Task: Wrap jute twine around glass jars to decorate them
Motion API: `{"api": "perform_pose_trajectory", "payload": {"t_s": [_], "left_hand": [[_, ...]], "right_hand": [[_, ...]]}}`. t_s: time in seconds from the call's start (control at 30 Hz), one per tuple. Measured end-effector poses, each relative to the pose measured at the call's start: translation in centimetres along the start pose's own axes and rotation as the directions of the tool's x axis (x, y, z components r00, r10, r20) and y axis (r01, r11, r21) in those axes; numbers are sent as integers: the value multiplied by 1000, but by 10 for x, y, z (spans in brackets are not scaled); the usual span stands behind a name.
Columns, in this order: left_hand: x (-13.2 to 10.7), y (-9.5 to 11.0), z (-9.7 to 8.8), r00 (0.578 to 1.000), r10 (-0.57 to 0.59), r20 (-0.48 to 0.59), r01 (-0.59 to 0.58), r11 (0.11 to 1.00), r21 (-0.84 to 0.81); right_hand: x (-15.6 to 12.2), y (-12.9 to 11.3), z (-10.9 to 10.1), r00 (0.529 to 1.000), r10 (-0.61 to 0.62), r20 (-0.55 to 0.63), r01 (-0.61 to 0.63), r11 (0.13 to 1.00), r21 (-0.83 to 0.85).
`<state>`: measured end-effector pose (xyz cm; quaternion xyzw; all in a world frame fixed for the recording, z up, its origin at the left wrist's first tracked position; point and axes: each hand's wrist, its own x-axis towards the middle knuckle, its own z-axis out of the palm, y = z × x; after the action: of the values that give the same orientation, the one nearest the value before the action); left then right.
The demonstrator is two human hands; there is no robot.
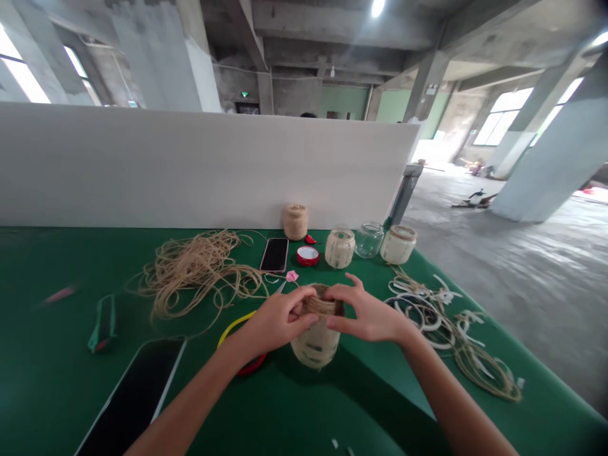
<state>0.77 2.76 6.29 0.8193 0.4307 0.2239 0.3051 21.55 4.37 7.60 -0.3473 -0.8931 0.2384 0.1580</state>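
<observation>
Along the bottom edge of the frame, the left forearm [190, 405] and the right forearm [456, 405] reaching in from the near side, with a dark-screened tablet [133, 396] lying just beside the left one on a green table cover [47, 266]. Just above, at the middle of the frame, the left hand [275, 320] and the right hand [368, 313] closing together around the upper part of a twine-wrapped glass jar [316, 342], both hands gripping and their fingers pressing the twine near the rim. The jar's long axis standing nearly upright, with its body showing below the hands; neither hand appearing clearly nearer to the rim. Contact between jar base and cover not showing clearly.

Just past the left hand, a yellow-and-red plastic ring [232, 339] lying partly under the wrist and a small metal blade [281, 287] pointing toward the fingers. To the left, a tangled heap of jute twine [199, 275] spreading over the cover; to the right, white strips mixed with twine [441, 323] curling in loops.

Farther on, a smartphone [274, 254], a red lid [308, 255], a twine ball [295, 221] and three jars [369, 239] standing in a row near a white partition [190, 171], with concrete columns [560, 145] rising at upper right.
</observation>
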Motion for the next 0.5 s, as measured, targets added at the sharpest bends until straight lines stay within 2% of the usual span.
{"api": "perform_pose_trajectory", "payload": {"t_s": [0.1, 0.2, 0.33, 0.5], "left_hand": [[-1, 7, 7, 999, -25, -48, 26, 1000, 17], [-2, 9, 10, 995, -70, -76, 67, 997, -40], [-3, 6, 6, 999, -46, -30, 42, 993, -113], [-7, 4, -5, 1000, 8, 28, -6, 996, -87]], "right_hand": [[-1, -4, 1, 999, -4, -45, 3, 1000, -19], [-3, -3, 4, 998, -12, -57, 11, 1000, -26], [-5, 0, 6, 999, -26, -41, 26, 1000, -13], [-6, 3, 5, 999, -41, -13, 42, 998, 50]]}}
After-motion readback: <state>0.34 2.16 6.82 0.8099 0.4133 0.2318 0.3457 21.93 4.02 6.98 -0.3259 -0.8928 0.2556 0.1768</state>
